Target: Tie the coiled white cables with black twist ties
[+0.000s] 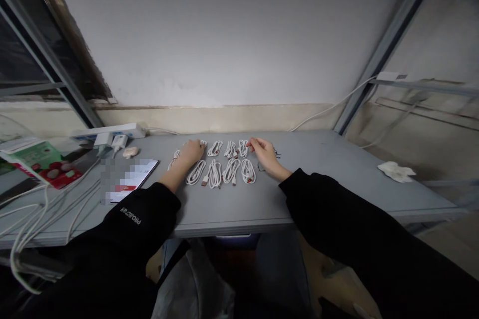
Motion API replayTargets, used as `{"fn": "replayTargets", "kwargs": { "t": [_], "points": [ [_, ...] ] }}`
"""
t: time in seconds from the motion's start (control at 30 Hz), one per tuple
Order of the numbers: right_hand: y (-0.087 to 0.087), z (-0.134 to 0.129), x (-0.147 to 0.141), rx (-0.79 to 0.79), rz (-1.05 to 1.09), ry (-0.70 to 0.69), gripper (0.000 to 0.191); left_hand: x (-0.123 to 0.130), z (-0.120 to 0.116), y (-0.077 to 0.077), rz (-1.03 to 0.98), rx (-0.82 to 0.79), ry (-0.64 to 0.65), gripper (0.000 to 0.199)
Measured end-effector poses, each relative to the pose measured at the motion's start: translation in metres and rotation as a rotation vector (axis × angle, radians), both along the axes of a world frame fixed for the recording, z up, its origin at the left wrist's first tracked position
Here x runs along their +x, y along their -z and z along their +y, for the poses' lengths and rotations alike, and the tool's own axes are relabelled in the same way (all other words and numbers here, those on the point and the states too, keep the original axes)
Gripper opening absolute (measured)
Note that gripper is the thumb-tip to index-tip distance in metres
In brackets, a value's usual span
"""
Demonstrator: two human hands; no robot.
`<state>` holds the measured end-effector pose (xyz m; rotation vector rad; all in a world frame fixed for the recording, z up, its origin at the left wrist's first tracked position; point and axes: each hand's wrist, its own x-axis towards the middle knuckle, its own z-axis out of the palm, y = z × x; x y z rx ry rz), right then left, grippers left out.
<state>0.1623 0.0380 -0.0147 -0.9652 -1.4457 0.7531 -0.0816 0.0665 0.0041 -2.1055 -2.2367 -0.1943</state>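
Observation:
Coiled white USB cables lie in two rows on the grey desk. In the back row, my left hand is curled down over a bundled cable, which it mostly covers. My right hand has its thumb and fingers pinched at the edge of the back row's rightmost cable. Between the hands lie two more back-row coils, a looped cable and a narrower bundle. The front row includes a cable with an orange-brown plug and a rightmost coil.
A phone lies left of the cables, near an earphone case. Behind are a power strip with chargers and a red-green box. Thin dark wire-like pieces show beside my right hand. Crumpled tissue lies far right.

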Motion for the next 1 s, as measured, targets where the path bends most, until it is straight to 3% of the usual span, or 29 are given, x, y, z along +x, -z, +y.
{"fn": "replayTargets", "kwargs": {
  "t": [0.33,0.47,0.63,0.77,0.9,1.0],
  "points": [
    [-0.001,0.005,0.005,0.035,-0.035,0.029,0.046,0.009,-0.008,-0.004,-0.030,0.117,-0.097,0.055],
    [-0.001,0.016,0.017,0.074,-0.066,0.100,0.047,0.018,-0.013,-0.008,-0.030,0.157,0.042,0.048],
    [-0.003,0.036,0.040,0.050,-0.066,0.247,0.044,0.027,-0.019,-0.010,-0.052,0.083,0.238,0.042],
    [-0.005,0.048,0.057,-0.022,-0.166,0.351,0.033,0.029,-0.021,-0.009,-0.022,0.034,0.279,0.034],
    [-0.007,0.054,0.071,-0.167,-0.378,0.339,0.022,0.027,-0.018,-0.006,-0.011,0.033,0.274,0.030],
    [-0.012,0.054,0.083,-0.276,-0.544,0.232,0.027,0.025,-0.016,-0.004,-0.038,0.020,0.268,0.026]
  ]
}}
